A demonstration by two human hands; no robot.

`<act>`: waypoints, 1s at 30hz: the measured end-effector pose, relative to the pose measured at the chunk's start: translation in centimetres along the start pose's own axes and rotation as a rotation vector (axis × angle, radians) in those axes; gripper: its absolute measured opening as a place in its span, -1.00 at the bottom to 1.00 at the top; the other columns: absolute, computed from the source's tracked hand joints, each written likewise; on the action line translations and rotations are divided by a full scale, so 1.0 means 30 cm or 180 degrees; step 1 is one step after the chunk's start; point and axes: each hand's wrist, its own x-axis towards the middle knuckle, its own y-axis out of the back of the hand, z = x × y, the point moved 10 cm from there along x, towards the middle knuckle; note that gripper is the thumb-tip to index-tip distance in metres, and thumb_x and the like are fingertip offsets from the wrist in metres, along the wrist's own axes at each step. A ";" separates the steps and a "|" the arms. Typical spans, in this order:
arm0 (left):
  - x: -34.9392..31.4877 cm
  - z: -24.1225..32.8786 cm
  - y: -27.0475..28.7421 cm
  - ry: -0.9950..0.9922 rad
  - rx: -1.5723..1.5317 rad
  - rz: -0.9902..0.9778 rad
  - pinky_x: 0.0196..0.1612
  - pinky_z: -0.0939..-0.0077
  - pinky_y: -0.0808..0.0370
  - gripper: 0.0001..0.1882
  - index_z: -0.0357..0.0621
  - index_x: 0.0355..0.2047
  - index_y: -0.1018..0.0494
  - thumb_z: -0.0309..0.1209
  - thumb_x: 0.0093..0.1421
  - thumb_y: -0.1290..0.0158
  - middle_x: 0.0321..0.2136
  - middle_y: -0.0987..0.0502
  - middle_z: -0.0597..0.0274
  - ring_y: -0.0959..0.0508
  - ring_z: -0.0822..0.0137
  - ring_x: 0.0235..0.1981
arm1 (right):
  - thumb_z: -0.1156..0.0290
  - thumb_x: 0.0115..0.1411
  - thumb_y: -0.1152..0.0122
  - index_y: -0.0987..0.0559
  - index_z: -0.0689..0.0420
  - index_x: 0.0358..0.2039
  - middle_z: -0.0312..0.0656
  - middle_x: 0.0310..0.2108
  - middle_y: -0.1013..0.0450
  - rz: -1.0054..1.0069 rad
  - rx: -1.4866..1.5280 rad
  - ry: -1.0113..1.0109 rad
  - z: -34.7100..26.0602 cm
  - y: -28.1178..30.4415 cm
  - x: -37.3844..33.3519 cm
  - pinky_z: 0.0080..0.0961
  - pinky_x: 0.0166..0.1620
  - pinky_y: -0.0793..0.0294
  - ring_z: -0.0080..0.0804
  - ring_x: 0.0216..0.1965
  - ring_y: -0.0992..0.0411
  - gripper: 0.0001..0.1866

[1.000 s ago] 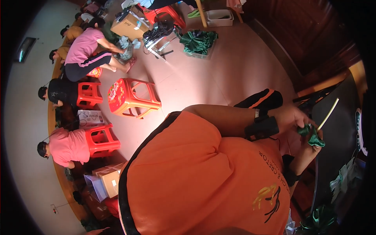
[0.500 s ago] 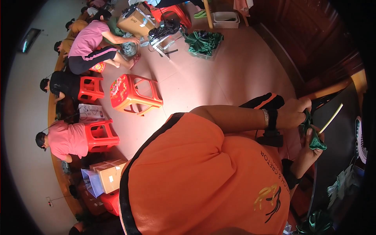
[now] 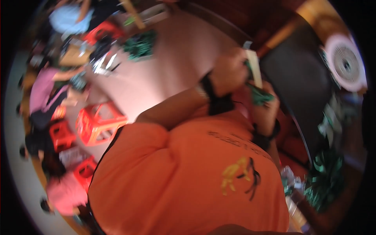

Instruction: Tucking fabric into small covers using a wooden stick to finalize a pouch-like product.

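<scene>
So, starting at the far left: a seated person in a pink top (image 3: 45, 90) can be seen, bent forward, though everything there is pretty smeared by blur. Next, a red stool (image 3: 100, 123) is seen on the pale floor, and past it a green heap (image 3: 141, 45) is spotted further back.

Then the good bit. The left hand (image 3: 230, 72) is held up beside the work with its fingers curled in, nearly a fist. Whether any cloth is pinched in it can't be told, since the fingertips are blurred. Just right of it, a pale stick (image 3: 255, 70) is seen standing close to upright, its lower end met by a small green cloth piece (image 3: 261, 96). That cloth is gripped by the right hand (image 3: 270, 109), fingers closed around it, below and right of the left one.

For doing this neatly: the cloth is probably best kept pinned firmly low down by the right hand, with light, even tension applied by the left so folds aren't bunched. The stick should be kept straight and not leaned on; a slip at its base seems the likeliest snag.

Further right, a dark counter (image 3: 293, 78), a green bundle (image 3: 325, 180) and a round fan (image 3: 346, 64) can be made out.
</scene>
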 end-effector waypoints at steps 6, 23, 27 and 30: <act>-0.019 -0.097 -0.183 0.1457 -0.2561 -0.0746 -0.35 0.70 -0.25 -0.80 -0.17 -0.39 -0.39 -0.35 0.27 0.17 -0.50 -0.36 0.40 -0.31 0.59 -0.44 | 0.59 -0.03 -0.28 -0.52 0.19 -0.41 -0.19 -0.55 -0.43 -0.0075 0.0348 0.0193 -0.009 -0.011 -0.019 -0.54 -0.39 -0.42 -0.44 -0.50 -0.44 -0.85; -0.100 0.016 -0.361 0.1848 -0.3056 -0.2399 -0.26 0.56 -0.34 -0.73 -0.15 -0.14 -0.24 -0.35 0.16 0.10 -0.33 -0.41 0.25 -0.42 0.44 -0.32 | 0.41 0.16 -0.17 -0.50 0.12 -0.39 -0.43 -0.59 -0.36 0.0832 0.2537 -0.1325 0.179 0.149 -0.069 -0.80 -0.54 -0.19 -0.74 -0.59 -0.24 -0.92; -0.104 0.028 -0.388 0.1650 -0.2576 -0.2475 -0.37 0.62 -0.31 -0.82 -0.18 -0.26 -0.25 -0.42 0.12 0.10 -0.45 -0.39 0.28 -0.38 0.48 -0.46 | 0.40 0.14 -0.21 -0.49 0.14 -0.35 -0.41 -0.55 -0.38 0.0960 0.2368 -0.1298 0.152 0.188 -0.093 -0.80 -0.52 -0.20 -0.74 -0.58 -0.23 -0.88; -0.093 0.025 -0.385 0.1518 -0.2366 -0.2279 -0.42 0.63 -0.31 -0.86 -0.20 -0.32 -0.27 -0.43 0.12 0.12 -0.46 -0.38 0.29 -0.38 0.49 -0.48 | 0.38 0.14 -0.22 -0.50 0.14 -0.35 -0.41 -0.54 -0.39 0.1007 0.2073 -0.1050 0.120 0.210 -0.099 -0.80 -0.50 -0.22 -0.74 -0.58 -0.23 -0.87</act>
